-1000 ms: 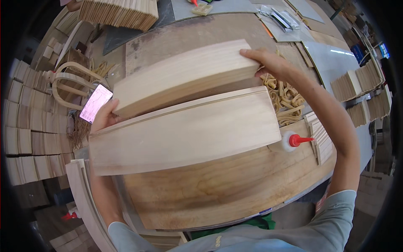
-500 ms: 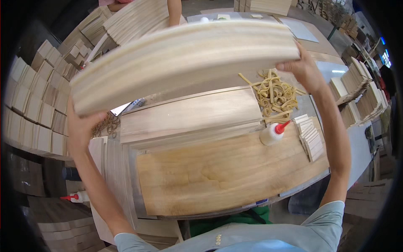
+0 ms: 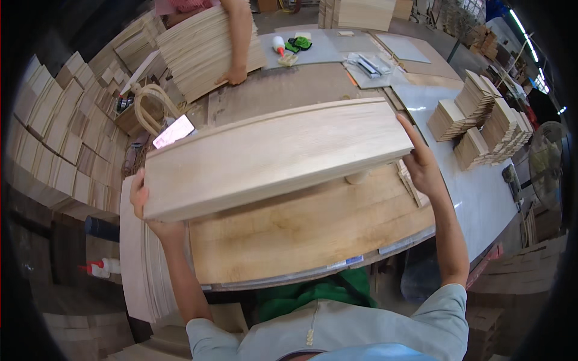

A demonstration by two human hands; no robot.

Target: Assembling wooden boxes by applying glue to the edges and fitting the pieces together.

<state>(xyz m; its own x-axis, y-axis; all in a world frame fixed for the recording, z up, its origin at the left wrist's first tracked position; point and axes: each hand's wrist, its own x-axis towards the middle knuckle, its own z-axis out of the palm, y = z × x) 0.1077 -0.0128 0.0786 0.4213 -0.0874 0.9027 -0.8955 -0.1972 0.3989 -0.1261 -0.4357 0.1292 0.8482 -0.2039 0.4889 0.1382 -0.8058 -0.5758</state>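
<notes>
Near: brown wood panel [image 3: 289, 243] lay on worktop [image 3: 481, 198]. Long pale wooden board [image 3: 277, 159] held above panel's far part. Left hand [image 3: 140, 195] at left end, right hand [image 3: 425, 169] at right end; fingers of both pinched board. Beyond board's left half: smartphone [image 3: 174, 131], screen lit. Farther: co-worker's hand [image 3: 233, 76] on thin-board stack [image 3: 205, 54]; red-tipped glue bottle [image 3: 278, 44] near green cloth [image 3: 298, 44].

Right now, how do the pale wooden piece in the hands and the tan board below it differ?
Pose: the pale wooden piece is held near its ends by the left hand and right hand, while the tan board lies flat.
Colour: the pale wooden piece is light cream; the tan board is warmer and blotchier.
Shared: both are long and wooden.
</notes>
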